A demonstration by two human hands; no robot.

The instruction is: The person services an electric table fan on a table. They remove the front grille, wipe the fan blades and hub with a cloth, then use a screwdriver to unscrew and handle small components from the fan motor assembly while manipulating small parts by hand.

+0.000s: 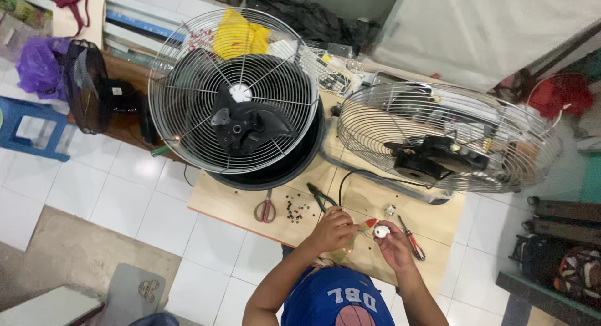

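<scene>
Nearest the camera, the right hand [395, 243] pinches a small round white plastic part [381, 231] over the wooden tabletop [238, 207], while the left hand [333, 229] is curled shut around thin wires with a red tip [370, 223]. Just beyond lie red-handled scissors [265, 209], a scatter of small dark screws [295, 209], green-handled pliers [320, 196] and a red-handled tool [412, 239]. Farther back stand two wire fan cages (each holding a black motor): a round one [235, 91] facing up and a tilted chrome one [447, 138].

Scissors [265, 210] left of pliers [321, 197], on table [231, 204]
</scene>
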